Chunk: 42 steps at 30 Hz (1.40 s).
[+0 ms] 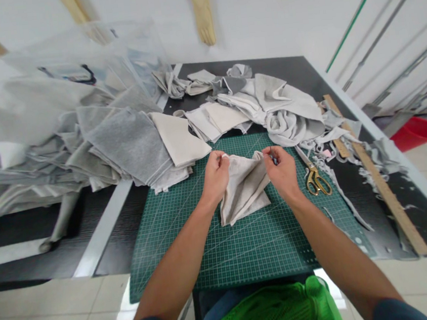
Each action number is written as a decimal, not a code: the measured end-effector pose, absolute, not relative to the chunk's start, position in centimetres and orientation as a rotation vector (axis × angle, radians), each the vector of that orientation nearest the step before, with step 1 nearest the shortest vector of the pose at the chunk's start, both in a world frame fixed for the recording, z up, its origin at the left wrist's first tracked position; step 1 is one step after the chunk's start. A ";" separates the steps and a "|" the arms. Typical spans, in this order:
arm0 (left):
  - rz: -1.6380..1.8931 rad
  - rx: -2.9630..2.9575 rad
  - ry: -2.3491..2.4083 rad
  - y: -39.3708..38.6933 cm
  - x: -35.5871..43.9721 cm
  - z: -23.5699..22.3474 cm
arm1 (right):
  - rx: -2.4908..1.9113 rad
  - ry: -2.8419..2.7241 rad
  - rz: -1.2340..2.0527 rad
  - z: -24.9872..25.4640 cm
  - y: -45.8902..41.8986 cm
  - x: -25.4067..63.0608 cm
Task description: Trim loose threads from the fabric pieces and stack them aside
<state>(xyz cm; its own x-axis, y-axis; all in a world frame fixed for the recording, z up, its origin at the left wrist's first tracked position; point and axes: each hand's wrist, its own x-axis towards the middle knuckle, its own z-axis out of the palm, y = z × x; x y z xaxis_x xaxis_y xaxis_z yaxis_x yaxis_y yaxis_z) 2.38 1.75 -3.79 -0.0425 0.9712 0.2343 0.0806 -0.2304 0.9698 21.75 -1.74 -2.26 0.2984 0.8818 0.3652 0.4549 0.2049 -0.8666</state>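
Note:
A light grey-beige piece of fabric (pixel 244 184) hangs folded between my two hands, just above the green cutting mat (pixel 176 245). My left hand (pixel 217 174) pinches its upper left corner, fingers closed. At the upper right corner, my right hand (pixel 281 170) is closed on the cloth. Something small and dark shows at the right fingertips, too small to make out. Gold-handled scissors (pixel 317 182) lie on the mat to the right of my right hand. Beyond the hands, cream fabric pieces (pixel 180 138) and grey fabric pieces (pixel 131 143) overlap the mat's far left edge.
Large heaps of grey cloth (pixel 45 152) cover the left side. More bundled fabric (pixel 288 106) lies at the back. A wooden ruler (pixel 384 188) and thin scraps (pixel 340 182) lie at right. A clear plastic bin (pixel 129 51) stands behind; a red bucket (pixel 418 132) is on the floor.

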 end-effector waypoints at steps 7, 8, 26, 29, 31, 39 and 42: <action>1.427 1.682 1.442 2.3 0.7 -3.5 | -1.870 -1.563 0.319 -3.3 -0.4 24.5; 1.386 1.717 1.483 2.3 0.5 -3.4 | -1.893 -1.600 0.316 -3.4 -0.3 24.7; 1.018 2.310 0.900 0.5 2.6 -2.1 | -1.194 -1.848 0.689 -1.5 -1.7 21.4; 1.007 2.271 1.067 0.5 2.2 -1.8 | -1.159 -1.817 0.594 -1.6 -1.9 21.3; 1.033 2.222 1.194 0.7 1.7 -1.4 | -1.166 -1.770 0.648 -1.7 -2.0 21.3; 1.205 2.177 1.192 0.9 1.2 -0.8 | -1.250 -1.644 1.086 -1.6 -2.4 20.8; 1.243 2.021 1.136 0.8 1.2 -1.0 | -1.260 -1.630 1.130 -0.9 -2.6 21.0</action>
<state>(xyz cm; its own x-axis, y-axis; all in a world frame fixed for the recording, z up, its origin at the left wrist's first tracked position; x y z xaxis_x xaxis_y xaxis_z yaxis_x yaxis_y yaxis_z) 1.21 0.79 -1.00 0.2329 0.8524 0.4681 0.3899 -0.5228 0.7581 20.98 -2.61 -0.94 -0.2127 0.9756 0.0550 0.2908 0.1169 -0.9496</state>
